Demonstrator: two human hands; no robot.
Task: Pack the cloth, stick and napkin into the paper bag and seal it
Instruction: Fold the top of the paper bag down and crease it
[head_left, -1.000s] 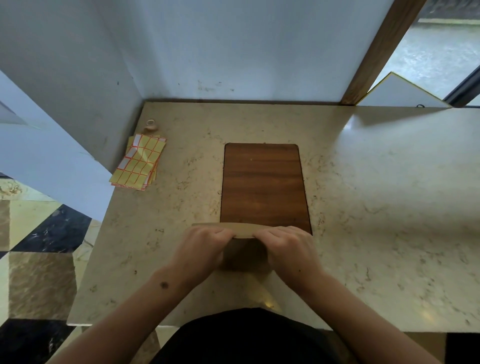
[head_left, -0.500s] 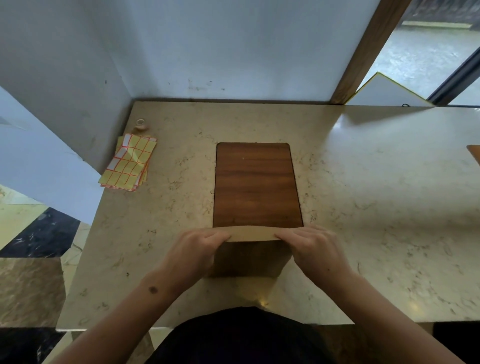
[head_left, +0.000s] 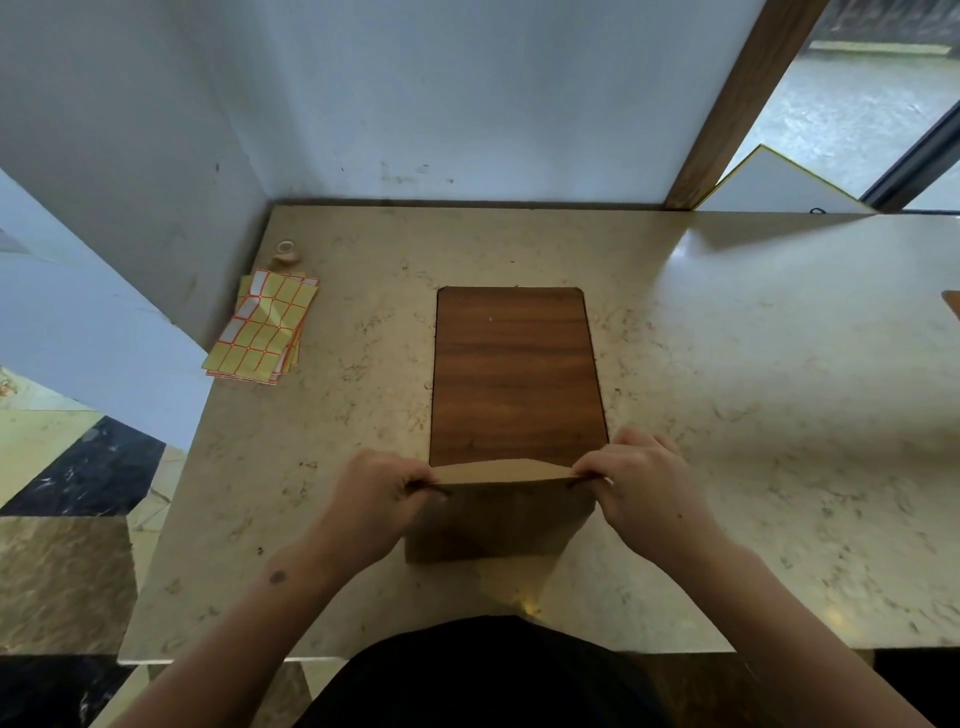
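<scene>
A brown paper bag (head_left: 493, 519) stands upright on the marble table near its front edge, its top folded over into a flat flap. My left hand (head_left: 379, 493) pinches the left end of the folded top. My right hand (head_left: 639, 483) pinches the right end. Cloth, stick and napkin are not visible; the bag's inside is hidden.
A dark wooden board (head_left: 514, 374) lies flat just behind the bag. A stack of yellow sticker sheets (head_left: 262, 330) and a small tape roll (head_left: 285, 250) sit at the back left by the wall. The table (head_left: 753, 415) ends at left over a tiled floor.
Both hands have slid apart along the folded top, from the middle out to its two ends. The view has shifted slightly.
</scene>
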